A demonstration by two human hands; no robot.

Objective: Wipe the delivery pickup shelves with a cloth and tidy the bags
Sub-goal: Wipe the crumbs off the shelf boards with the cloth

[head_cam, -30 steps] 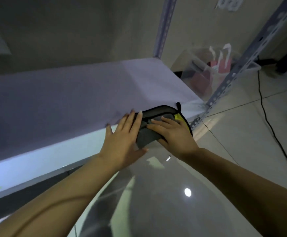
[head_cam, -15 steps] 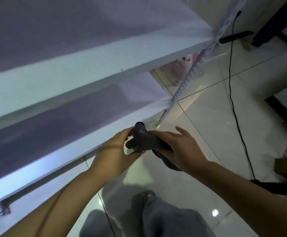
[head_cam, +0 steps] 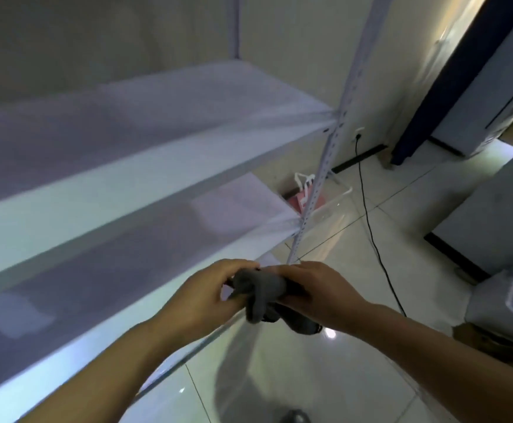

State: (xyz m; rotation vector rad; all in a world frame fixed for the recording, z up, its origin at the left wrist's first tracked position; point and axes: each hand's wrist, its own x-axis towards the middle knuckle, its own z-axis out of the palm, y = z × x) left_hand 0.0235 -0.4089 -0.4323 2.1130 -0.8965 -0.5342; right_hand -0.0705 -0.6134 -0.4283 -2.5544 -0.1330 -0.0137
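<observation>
A crumpled grey cloth (head_cam: 262, 296) is bunched between both hands in front of the lower shelf's edge. My left hand (head_cam: 206, 293) pinches its left end, and my right hand (head_cam: 319, 293) grips its right part, with more cloth hanging below. The white shelf unit has an upper shelf (head_cam: 145, 175) and a lower shelf (head_cam: 102, 288), both bare where I see them. A pink bag with white handles (head_cam: 302, 193) stands on the floor behind the slotted metal upright (head_cam: 322, 166), inside a clear box.
A black cable (head_cam: 371, 227) runs from a wall socket across the glossy tiled floor. A white appliance (head_cam: 511, 303) stands at the right edge beside a grey cabinet. A dark door frame (head_cam: 432, 96) rises at the back right.
The cloth has come off the shelf edge and is now bunched between both hands in the air. The view has swung up, showing two shelf levels and the room's right side.
</observation>
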